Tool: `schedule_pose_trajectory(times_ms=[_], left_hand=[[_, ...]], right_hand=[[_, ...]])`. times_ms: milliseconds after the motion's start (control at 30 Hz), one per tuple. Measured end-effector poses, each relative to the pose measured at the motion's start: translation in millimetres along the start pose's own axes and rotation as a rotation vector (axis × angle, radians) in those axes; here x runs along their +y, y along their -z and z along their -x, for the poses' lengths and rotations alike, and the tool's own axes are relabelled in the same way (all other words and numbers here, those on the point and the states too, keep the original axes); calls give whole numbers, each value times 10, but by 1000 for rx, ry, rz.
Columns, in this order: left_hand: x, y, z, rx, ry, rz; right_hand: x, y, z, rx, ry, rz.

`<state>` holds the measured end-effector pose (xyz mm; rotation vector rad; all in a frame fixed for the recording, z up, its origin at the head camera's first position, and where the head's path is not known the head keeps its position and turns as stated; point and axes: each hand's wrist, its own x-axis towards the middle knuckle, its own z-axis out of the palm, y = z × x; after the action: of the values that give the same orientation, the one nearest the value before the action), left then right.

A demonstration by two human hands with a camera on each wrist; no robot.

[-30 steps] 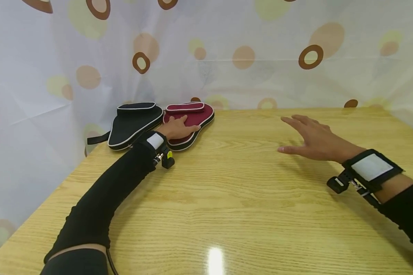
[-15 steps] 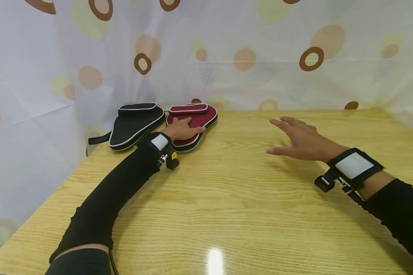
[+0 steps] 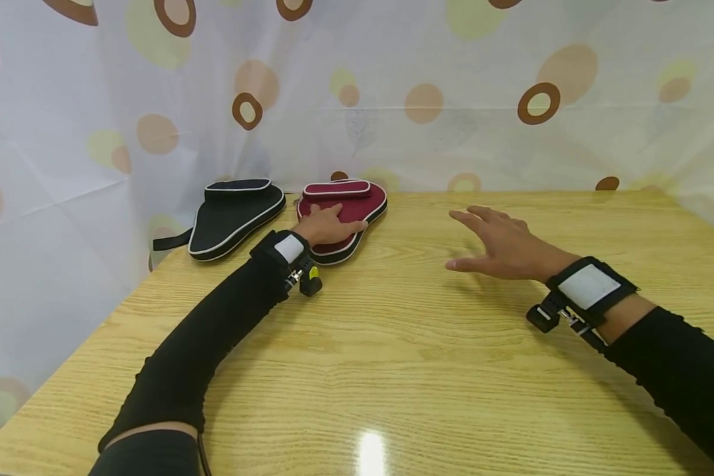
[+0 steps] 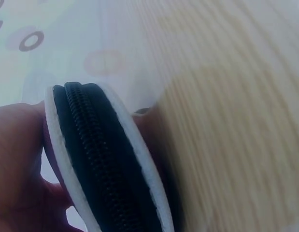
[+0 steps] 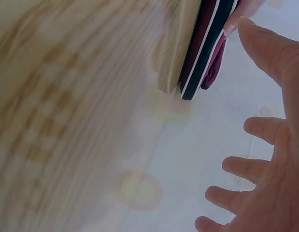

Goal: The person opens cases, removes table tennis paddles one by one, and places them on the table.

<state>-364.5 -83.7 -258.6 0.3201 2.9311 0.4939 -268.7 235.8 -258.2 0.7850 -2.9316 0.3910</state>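
Note:
A dark red table tennis paddle case (image 3: 357, 210) with white piping lies flat near the back of the table. My left hand (image 3: 328, 228) rests on top of it with fingers and thumb spread. From the left wrist, the black zipped side (image 4: 103, 159) of this case shows close up, the hand (image 4: 16, 159) lying over its top. My right hand (image 3: 502, 246) hovers above the table to the right of the case, fingers apart, holding nothing. In the right wrist view that hand (image 5: 279, 145) has its thumb and fingers extended, with the red case beyond.
A black paddle case (image 3: 232, 217) with a strap (image 3: 171, 242) lies left of the red one, a small gap between them. Behind the wooden table (image 3: 363, 350) hangs a white curtain (image 3: 357, 79) with round patterns.
The red case has slid right under my left hand, opening a gap from the black case. My right hand has moved left, nearer to the red case. The black case stays put.

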Motion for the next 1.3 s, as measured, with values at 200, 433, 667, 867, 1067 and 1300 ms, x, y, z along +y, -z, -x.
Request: schedule_pose_trajectory(times_ms=[200,433,667,867,1067,1300], left_hand=[[80,-29,-5,-5,-4,7],[197,-81,-25,-1,-21,4],[354,-149,-46,3,-31,6],[504,-222,-56,10,-34,-14],[668,-279,-58,14,-46,-19],[799,-323,-50,-11,-87,11]], right_hand=[[-1,3,5,-5,-13,4],[8,-4,-31,-7,-21,12],[-15,-47,-93,-13,-25,-1],[-23,-72,-128,-27,-37,3],[-3,-77,-177,-28,-55,-12],[62,-101,-315,-61,-96,-76]])
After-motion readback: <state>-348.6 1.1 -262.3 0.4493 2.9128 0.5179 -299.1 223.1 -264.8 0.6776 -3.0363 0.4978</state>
